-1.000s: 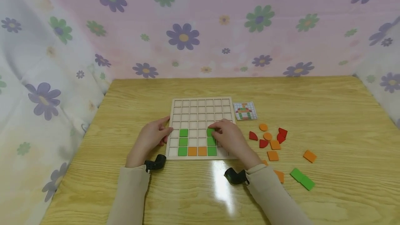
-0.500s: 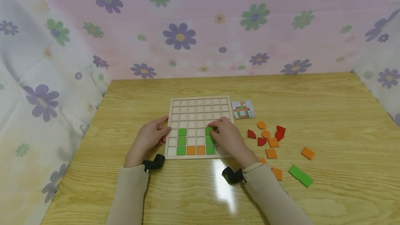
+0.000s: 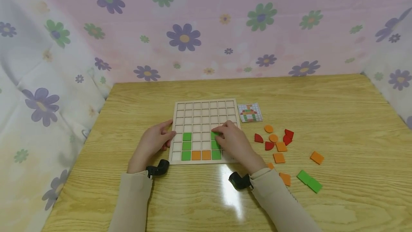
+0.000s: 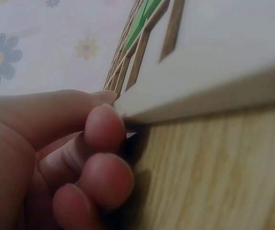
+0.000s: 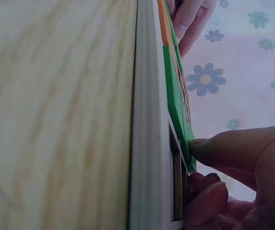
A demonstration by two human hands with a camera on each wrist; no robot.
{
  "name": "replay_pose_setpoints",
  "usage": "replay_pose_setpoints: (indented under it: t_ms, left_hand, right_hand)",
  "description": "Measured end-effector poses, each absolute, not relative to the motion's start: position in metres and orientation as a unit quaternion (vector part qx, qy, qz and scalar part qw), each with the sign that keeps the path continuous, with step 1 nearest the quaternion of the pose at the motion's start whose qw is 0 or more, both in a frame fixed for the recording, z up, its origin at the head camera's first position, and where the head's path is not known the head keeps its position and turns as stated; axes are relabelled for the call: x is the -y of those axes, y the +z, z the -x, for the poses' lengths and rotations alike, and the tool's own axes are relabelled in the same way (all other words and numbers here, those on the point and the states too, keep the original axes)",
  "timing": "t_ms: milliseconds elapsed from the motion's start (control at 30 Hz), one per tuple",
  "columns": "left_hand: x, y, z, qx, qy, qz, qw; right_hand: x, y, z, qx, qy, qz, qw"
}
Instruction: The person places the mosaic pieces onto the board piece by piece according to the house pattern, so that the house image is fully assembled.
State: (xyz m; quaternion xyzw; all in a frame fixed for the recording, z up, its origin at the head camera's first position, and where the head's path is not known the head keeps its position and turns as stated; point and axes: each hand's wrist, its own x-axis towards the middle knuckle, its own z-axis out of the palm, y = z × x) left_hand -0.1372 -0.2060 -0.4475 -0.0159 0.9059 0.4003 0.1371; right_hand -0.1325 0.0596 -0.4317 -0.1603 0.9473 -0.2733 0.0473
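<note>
A pale wooden grid board (image 3: pixel 197 110) lies flat on the table. My left hand (image 3: pixel 152 141) holds its left edge, with thumb at the rim and the other fingers curled beside it in the left wrist view. My right hand (image 3: pixel 235 142) pinches a green square tile (image 3: pixel 214 134) at the top of the right-hand green column; in the right wrist view the thumb (image 5: pixel 223 147) presses on that column's end. A matching column of green tiles (image 3: pixel 186 145) fills cells on the left. Two orange square tiles (image 3: pixel 201 155) join the columns along the bottom row. My right fingers partly hide the right column.
A small pattern card (image 3: pixel 250 112) lies by the board's upper right. Further right are orange circles (image 3: pixel 268 129), red quarter-circles (image 3: pixel 259 138), orange squares (image 3: pixel 279 158) and two green squares (image 3: pixel 309 181). My right forearm partly covers some orange tiles. A flowered cloth (image 3: pixel 206 28) hangs behind the table.
The head view has shifted slightly, moving the scene a little to the left. Both hands keep their places on the board, and the loose tiles lie as before.
</note>
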Motion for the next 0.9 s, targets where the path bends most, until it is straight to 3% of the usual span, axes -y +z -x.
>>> replay_pose_setpoints:
  t_ms: [400, 567, 900]
  left_hand:
    - [0.205, -0.447, 0.137, -0.906, 0.399, 0.014, 0.137]
    - [0.205, -0.446, 0.136, -0.904, 0.405, 0.014, 0.135]
    - [0.205, -0.446, 0.137, -0.898, 0.417, 0.025, 0.140]
  right_hand:
    - [-0.063, -0.427, 0.130, -0.946, -0.260, 0.185, 0.064]
    - [-0.066, -0.418, 0.128, -0.941, -0.234, 0.235, 0.064]
    - [-0.091, -0.405, 0.116, -0.924, -0.240, 0.267, 0.133]
